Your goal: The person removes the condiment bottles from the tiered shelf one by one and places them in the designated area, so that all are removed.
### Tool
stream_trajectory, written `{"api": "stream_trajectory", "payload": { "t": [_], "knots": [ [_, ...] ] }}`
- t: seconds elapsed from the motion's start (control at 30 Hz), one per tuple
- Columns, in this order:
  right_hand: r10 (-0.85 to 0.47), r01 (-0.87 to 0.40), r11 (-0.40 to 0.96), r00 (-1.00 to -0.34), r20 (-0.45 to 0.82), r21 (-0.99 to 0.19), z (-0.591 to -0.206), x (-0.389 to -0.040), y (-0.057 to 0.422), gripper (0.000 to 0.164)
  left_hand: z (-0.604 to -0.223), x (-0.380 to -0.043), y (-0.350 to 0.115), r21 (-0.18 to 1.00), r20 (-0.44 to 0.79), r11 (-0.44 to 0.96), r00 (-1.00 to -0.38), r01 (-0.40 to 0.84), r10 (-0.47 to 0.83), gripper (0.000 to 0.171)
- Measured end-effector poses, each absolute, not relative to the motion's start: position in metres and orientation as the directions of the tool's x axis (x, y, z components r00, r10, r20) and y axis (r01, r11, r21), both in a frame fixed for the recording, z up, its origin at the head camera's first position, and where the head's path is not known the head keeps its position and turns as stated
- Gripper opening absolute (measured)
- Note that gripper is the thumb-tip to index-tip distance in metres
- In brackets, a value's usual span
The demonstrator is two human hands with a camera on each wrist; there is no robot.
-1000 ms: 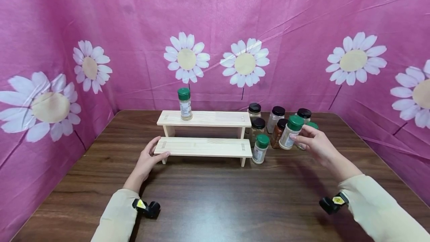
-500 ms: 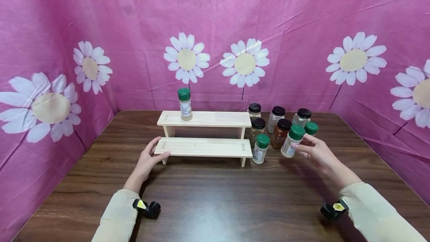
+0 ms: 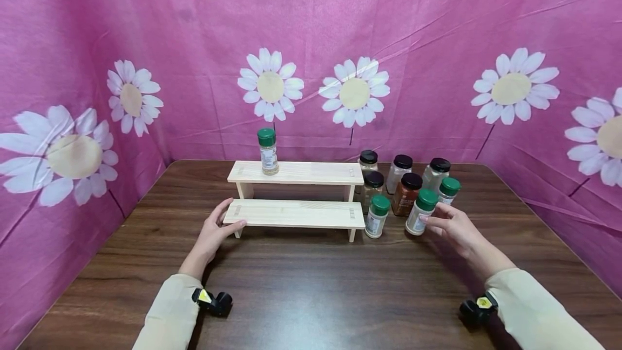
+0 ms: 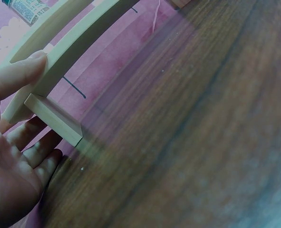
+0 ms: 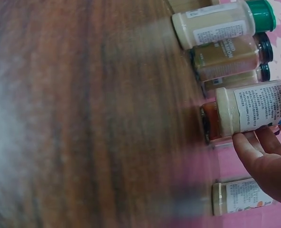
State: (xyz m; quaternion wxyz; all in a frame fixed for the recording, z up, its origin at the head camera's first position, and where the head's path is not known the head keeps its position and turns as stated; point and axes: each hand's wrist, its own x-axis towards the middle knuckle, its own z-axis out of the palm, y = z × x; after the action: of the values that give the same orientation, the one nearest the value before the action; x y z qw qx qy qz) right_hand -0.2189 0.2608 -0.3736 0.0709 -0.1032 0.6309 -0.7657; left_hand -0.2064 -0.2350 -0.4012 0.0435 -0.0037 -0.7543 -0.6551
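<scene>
A two-tier pale wooden shelf rack [image 3: 293, 214] stands mid-table. My left hand [image 3: 214, 231] grips the left end of its lower tier; in the left wrist view the thumb [image 4: 24, 76] lies on the board and the other fingers reach behind the leg. On the upper tier stands a green-capped spice jar [image 3: 269, 153]. At the right, my right hand [image 3: 454, 228] pinches another green-capped spice jar [image 3: 417, 219], slightly tilted, in front of a black-capped jar of red spice [image 3: 405, 199]. In the right wrist view the held jar's label [image 5: 261, 107] faces the camera.
Right of the rack stand several black-capped jars, including one with pale contents [image 3: 398, 174]. A green-capped jar [image 3: 376, 219] sits at the rack's right end, and another [image 3: 448, 190] stands behind my right hand. A pink flowered cloth [image 3: 311, 26] hangs behind the brown table [image 3: 301, 290].
My right hand has moved the green-capped spice jar toward me and down, uncovering jars behind it. The left hand keeps its place on the rack.
</scene>
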Motion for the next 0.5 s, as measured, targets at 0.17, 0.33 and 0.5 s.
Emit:
{"api": "stream_trajectory", "payload": {
  "t": [0.17,0.33,0.5],
  "knots": [
    [-0.214,0.017,-0.161,-0.977,0.018,-0.987,-0.3751,-0.2167,0.2585,0.032,-0.4010,-0.2061,-0.2351,0.988,0.066,0.146,-0.997,0.058,-0.051,0.071],
    [-0.211,0.021,-0.164,-0.977,0.015,-0.986,-0.3785,-0.2183,0.2578,0.032,-0.4011,-0.2063,-0.2353,0.988,0.068,0.143,-0.996,0.060,-0.049,0.071],
    [-0.227,0.020,-0.174,-0.974,0.020,-0.985,-0.3812,-0.2195,0.2576,0.031,-0.4012,-0.2066,-0.2349,0.989,0.068,0.138,-0.996,0.061,-0.050,0.071]
  ]
}}
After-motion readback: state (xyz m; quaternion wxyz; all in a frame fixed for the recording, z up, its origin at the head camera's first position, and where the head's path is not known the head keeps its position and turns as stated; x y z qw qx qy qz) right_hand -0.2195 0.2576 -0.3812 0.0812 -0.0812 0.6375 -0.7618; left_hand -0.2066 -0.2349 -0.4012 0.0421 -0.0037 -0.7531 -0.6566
